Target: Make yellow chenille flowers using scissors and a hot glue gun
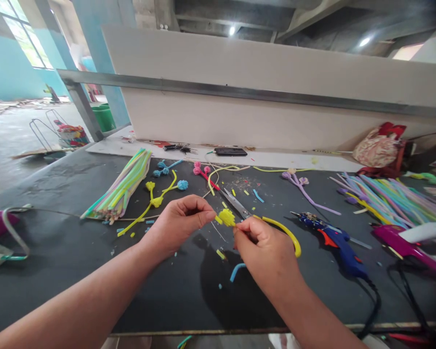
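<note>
My right hand (265,242) pinches a small yellow fuzzy flower-like piece (226,217) between thumb and forefinger, above the dark tabletop. Close by on its left is my left hand (181,220), thumb and forefinger pressed together; what they hold, if anything, is too small to make out. Scissors with yellow handles (281,228) lie behind my right hand, partly covered by it, their blades pointing away to the left. Short yellow offcuts (221,254) and a blue stem piece (237,271) are on the table below my hands.
A bundle of pastel pipe cleaners (121,186) lies left, another bundle (381,196) right. Finished-looking yellow (154,199) and purple (300,189) sprigs lie farther back. A blue glue gun (339,247) and a magenta one (403,245) with cords occupy the right. A phone (230,151) rests at the back.
</note>
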Tool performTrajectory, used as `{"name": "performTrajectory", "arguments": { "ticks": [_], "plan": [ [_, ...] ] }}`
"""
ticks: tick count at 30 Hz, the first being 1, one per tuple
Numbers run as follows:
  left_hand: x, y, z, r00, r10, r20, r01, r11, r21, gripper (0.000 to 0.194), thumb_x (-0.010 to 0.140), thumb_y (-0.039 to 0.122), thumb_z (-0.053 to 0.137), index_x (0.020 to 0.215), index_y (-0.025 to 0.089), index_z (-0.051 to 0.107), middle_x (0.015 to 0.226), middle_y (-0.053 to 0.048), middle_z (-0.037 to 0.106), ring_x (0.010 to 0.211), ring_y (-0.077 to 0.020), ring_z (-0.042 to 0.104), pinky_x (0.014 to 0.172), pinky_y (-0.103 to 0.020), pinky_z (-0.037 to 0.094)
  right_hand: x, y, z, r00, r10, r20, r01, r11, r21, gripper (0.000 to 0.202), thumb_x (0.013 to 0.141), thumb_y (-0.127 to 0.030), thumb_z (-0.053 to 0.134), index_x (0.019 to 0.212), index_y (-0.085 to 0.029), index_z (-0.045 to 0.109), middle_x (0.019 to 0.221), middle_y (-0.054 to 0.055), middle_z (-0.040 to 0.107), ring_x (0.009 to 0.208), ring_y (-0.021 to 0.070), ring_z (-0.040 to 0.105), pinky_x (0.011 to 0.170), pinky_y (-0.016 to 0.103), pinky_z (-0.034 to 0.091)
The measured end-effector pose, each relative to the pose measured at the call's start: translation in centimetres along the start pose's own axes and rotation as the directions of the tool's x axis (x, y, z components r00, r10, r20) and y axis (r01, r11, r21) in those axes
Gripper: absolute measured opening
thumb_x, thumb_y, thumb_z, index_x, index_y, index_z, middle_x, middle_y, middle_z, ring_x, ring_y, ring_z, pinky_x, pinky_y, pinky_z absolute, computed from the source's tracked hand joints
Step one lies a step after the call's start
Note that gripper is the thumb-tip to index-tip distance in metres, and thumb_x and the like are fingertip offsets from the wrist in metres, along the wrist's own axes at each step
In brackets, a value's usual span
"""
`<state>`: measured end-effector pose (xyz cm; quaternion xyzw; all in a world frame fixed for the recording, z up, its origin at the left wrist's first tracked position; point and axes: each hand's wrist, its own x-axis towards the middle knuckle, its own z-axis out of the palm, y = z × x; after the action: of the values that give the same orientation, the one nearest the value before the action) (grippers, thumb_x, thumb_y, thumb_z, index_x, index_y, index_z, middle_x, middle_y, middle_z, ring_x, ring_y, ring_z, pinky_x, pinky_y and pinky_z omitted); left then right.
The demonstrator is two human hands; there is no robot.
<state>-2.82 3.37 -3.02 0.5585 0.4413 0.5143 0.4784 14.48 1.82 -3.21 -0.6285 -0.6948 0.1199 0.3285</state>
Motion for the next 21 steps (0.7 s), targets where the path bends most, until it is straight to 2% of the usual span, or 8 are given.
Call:
{"name": "performTrajectory", "arguments": {
  "ticks": [4,9,14,21],
  "plan": [
    [-0.1,-0.4,0.8,1.000,-0.028,-0.009,0.027,0.994,-0.107,0.014,0.067,0.024,0.070,0.065,0.015,0.060,0.066,0.002,0.054,0.062,-0.0084,0.046,0.059,-0.020,0.037,-0.3,-0.1,0.4,0.999,-0.039,0.003,0.039,0.999,-0.010,0.016,0.073,-0.022,0.052,0.059,-0.022,0.060,0.050,-0.004,0.059,0.047,0.0110,0.052,0.048,0.021,0.036],
    [-0.3,-0.4,1.3,0.997,-0.068,-0.043,0.061,0.987,-0.149,0.015,0.064,0.023,0.071,0.064,0.015,0.059,0.063,0.004,0.053,0.059,-0.0077,0.045,0.057,-0.020,0.036,-0.5,-0.3,0.5,0.998,-0.068,-0.002,0.068,0.998,-0.014,0.015,0.072,-0.020,0.053,0.059,-0.022,0.061,0.049,-0.003,0.059,0.045,0.0107,0.050,0.045,0.021,0.034],
    [-0.3,-0.7,1.3,0.996,-0.080,-0.024,0.076,0.987,-0.139,0.014,0.066,0.023,0.070,0.066,0.015,0.059,0.063,0.004,0.053,0.058,-0.0069,0.044,0.057,-0.020,0.035,-0.6,-0.3,0.5,0.998,-0.059,0.007,0.059,0.998,-0.004,0.015,0.072,-0.020,0.052,0.060,-0.022,0.062,0.048,-0.003,0.059,0.045,0.0106,0.049,0.044,0.021,0.033],
    [-0.2,-1.2,1.3,0.996,-0.040,-0.078,0.038,0.999,-0.022,0.015,0.067,0.026,0.069,0.067,0.016,0.058,0.064,0.004,0.053,0.061,-0.0087,0.045,0.058,-0.022,0.036,-0.7,-0.4,0.4,0.997,-0.077,0.012,0.077,0.997,0.024,0.017,0.072,-0.020,0.052,0.059,-0.021,0.062,0.048,-0.003,0.059,0.045,0.0106,0.050,0.046,0.021,0.036]
  ]
}}
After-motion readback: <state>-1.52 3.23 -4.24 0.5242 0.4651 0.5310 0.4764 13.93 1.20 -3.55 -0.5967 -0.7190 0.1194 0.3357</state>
